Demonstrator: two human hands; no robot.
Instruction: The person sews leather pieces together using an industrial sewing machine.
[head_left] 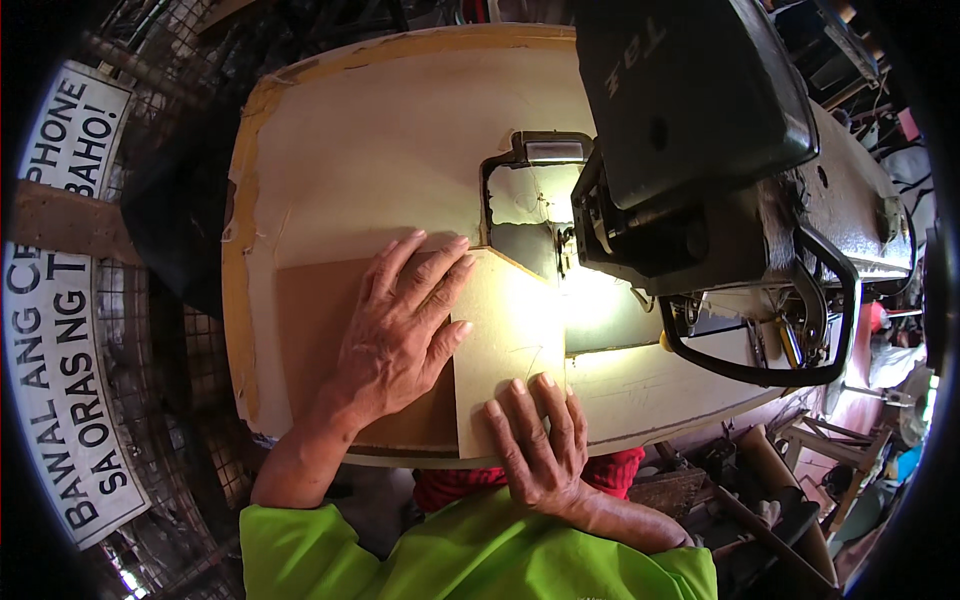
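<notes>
A pale sheet [515, 335] is laid flat on the surface [390, 140], in front of the sewing machine [705, 110] and to its left. Its long axis is directed away from the person, from the near edge of the surface toward the needle area [563, 250]. Its slanted far edge is turned to the needle area; whether contact is made there cannot be told, because the light is too strong.

By the left hand [400, 310], a brown sheet [320, 320] is covered in part. The fingers of this hand are laid flat and pointed forward, slightly apart, and the pale sheet is found to their right; its left border is reached by the fingertips and the thumb. On the near end of the pale sheet, the right hand [540, 450] is placed palm down, with its fingers a little spread and nothing gripped between them. The pale sheet is touched by both hands, but the needle area is somewhat nearer to the left one. How the two sheets are joined, if at all, cannot be told.
</notes>
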